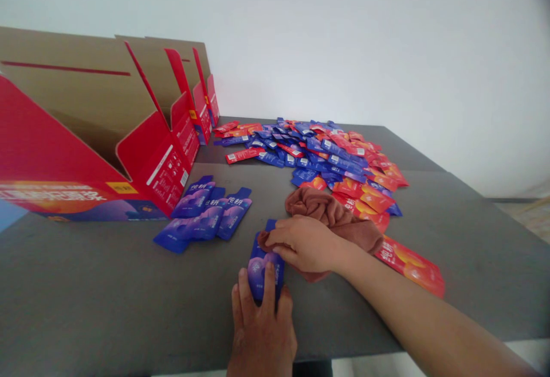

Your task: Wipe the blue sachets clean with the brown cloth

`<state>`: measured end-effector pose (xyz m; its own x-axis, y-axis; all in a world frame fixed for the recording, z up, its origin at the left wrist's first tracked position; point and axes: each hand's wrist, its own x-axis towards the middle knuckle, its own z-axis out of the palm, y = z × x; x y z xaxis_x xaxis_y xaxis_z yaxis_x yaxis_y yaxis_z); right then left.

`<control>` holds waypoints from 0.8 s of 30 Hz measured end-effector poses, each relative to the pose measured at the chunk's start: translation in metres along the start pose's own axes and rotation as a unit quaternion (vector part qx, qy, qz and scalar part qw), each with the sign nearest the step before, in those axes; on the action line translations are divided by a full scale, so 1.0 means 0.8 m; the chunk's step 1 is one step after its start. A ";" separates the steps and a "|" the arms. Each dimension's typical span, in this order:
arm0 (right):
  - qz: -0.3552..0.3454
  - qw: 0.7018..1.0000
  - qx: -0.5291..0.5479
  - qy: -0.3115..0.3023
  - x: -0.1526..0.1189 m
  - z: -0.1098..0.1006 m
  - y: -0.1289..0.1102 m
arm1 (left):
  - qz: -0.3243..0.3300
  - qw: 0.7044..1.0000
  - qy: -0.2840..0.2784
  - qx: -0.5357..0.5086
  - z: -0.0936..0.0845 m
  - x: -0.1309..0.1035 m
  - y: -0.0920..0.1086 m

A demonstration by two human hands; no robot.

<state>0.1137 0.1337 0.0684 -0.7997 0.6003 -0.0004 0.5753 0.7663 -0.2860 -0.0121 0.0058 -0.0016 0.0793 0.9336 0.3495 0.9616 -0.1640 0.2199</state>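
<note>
A blue pouch [260, 268] with a purple fruit print lies flat on the grey table. My left hand [263, 319] presses its lower part down, fingers spread apart. My right hand [306, 244] is closed on a bunched brown cloth [315, 205], and a fold of it touches the pouch's upper part. Left of my hands, several blue pouches [206, 216] overlap in a small group. A red pouch [412, 265] lies to the right, partly under the cloth and behind my right forearm.
A big loose heap of blue and red pouches [318, 150] covers the table's far middle. Red cardboard boxes [158, 162] with raised flaps stand in a row along the left. A white wall [322, 39] rises behind the table [129, 302].
</note>
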 end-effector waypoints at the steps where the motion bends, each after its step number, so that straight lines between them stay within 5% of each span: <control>1: -0.016 1.000 0.005 -0.002 -0.001 0.000 -0.002 | 0.001 1.000 0.000 -0.001 0.001 0.000 -0.001; 7: -0.066 0.998 0.006 -0.003 -0.002 0.002 -0.011 | 0.001 1.000 -0.006 -0.009 0.004 -0.002 -0.003; 18: 0.074 0.997 -0.025 0.018 0.004 0.006 0.004 | 0.001 1.000 -0.004 0.002 0.000 0.000 0.001; 24: -0.018 1.000 0.019 0.007 -0.001 0.002 -0.001 | 0.002 1.000 -0.002 0.004 0.001 -0.001 -0.001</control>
<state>0.1132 0.1321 0.0670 -0.8171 0.5760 0.0232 0.5395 0.7783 -0.3213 -0.0127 0.0054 -0.0026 0.0849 0.9340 0.3470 0.9632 -0.1661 0.2113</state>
